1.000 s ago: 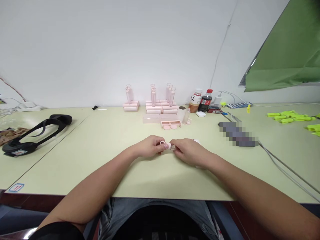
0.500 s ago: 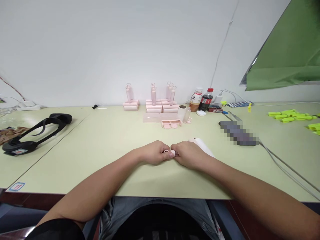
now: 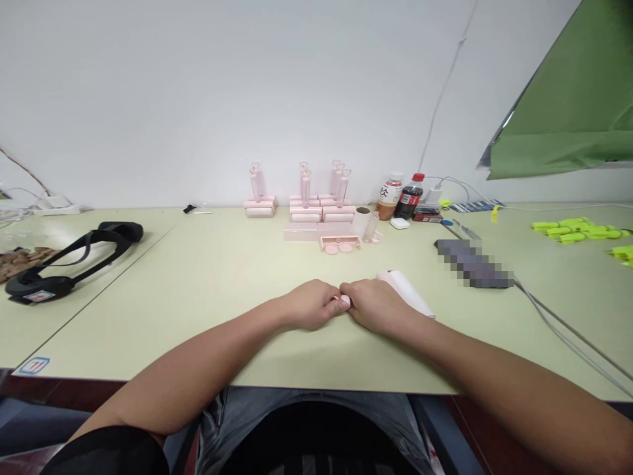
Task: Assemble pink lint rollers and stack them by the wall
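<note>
My left hand and my right hand meet over the near middle of the table, both with fingers closed. Between them shows a small pale pink round cap, pressed by my left thumb and touching the fingers of my right hand. Most of what they grip is hidden by the fingers. Just beyond my right wrist lies a white roll with a pink edge, partly covered by the hand. Farther back are a pink open holder with discs, a clear tube and an upright cardboard-cored roll.
Pink boxed rolls with upright clear heart-topped tubes stand by the wall. A drink bottle and a cola bottle stand right of them. A blurred dark device lies right; a black headset strap lies left.
The hands stay together at nearly the same spot. The pink cap is turned slightly and less of the pink loop beside it shows. The view has shifted a little.
</note>
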Available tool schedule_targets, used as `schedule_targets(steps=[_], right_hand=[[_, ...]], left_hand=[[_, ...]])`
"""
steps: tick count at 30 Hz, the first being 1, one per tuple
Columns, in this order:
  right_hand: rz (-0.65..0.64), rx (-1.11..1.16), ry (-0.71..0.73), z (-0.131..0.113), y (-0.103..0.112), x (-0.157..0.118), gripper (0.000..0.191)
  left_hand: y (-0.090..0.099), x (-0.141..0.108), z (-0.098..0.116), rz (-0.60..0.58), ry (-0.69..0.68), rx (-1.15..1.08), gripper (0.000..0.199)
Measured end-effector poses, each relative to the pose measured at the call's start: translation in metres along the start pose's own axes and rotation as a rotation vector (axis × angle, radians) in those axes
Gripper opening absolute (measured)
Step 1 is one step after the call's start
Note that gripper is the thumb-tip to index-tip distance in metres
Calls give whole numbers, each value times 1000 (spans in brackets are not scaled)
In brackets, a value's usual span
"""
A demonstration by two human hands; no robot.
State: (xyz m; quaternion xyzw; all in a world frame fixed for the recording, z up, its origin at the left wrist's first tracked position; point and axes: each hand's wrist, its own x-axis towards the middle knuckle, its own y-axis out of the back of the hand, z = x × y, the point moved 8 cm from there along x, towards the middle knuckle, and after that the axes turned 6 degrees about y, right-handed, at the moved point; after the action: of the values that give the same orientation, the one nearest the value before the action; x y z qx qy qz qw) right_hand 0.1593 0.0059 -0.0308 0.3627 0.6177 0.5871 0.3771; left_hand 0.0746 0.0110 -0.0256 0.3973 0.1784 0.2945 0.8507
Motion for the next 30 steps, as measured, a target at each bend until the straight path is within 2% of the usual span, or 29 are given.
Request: schedule_targets(steps=[5, 10, 16, 18, 20, 23, 27, 30], right_hand=[[-7, -8, -12, 0, 0, 0, 15], [8, 12, -10, 1, 3, 0, 15], [-2, 42, 8, 1, 5, 0, 15], [3, 45, 17, 1, 9, -1, 14], [14, 46, 24, 1, 12, -1, 13], [33, 50, 12, 1, 15, -1, 14], [86, 105, -17, 1, 18, -1, 19], [122, 87, -38, 1, 20, -1, 17]], left_hand=[[0, 0, 2, 36, 23, 19, 36], [0, 1, 5, 56, -18, 46, 38], [3, 3, 7, 81, -82, 387, 25], [7, 2, 10, 106, -120, 402, 23], [11, 1, 10, 120, -119, 304, 28], [12, 2, 2, 90, -31, -31, 42], [1, 6, -14, -14, 195, -578, 47], [-9, 6, -24, -71, 401, -811, 43]])
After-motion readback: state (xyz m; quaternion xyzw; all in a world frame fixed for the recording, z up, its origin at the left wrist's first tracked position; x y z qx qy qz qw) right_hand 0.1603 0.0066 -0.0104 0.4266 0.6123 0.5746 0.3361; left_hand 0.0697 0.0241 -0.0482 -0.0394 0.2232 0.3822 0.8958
